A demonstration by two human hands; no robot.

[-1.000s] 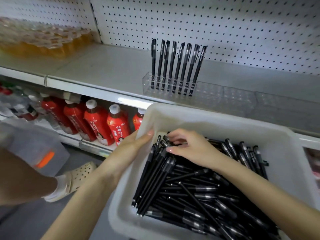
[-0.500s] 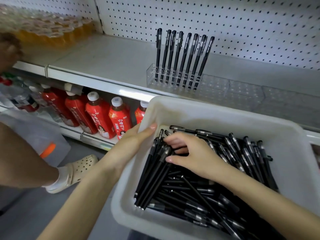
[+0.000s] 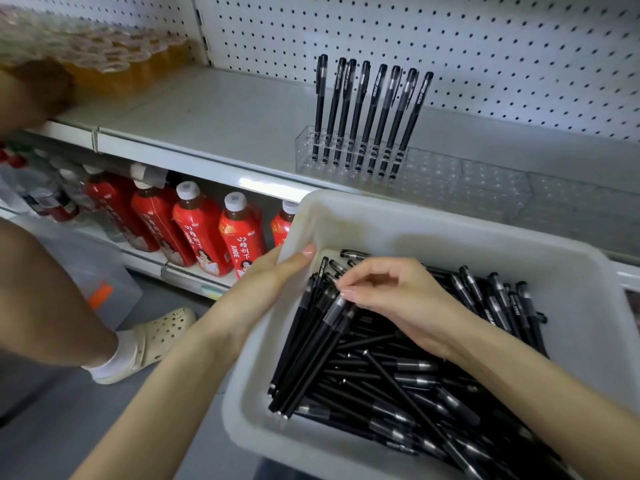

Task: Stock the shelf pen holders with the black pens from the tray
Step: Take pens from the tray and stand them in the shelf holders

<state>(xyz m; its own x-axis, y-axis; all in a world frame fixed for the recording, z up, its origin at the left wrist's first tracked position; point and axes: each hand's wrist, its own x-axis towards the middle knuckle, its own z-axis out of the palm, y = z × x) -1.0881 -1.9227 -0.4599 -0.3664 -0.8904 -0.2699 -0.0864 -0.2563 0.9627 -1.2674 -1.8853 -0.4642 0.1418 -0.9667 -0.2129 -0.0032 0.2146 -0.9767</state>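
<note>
Left hand [image 3: 266, 282] grips the tray [image 3: 450, 220] at its near-left corner, thumb hooked over the rim. Right hand [image 3: 391, 299] is down in the tray, fingers [image 3: 348, 294] curled narrow, tips on the black pens [image 3: 381, 375] heaped beneath; whether one is pinched, I cannot tell. Beyond the fingers, a pen holder [image 3: 346, 161] on the shelf [image 3: 225, 126] has eight pens standing in it.

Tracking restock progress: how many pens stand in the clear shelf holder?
8 pens, side by side in one row at the left end of the holder; none seem hidden.
</note>
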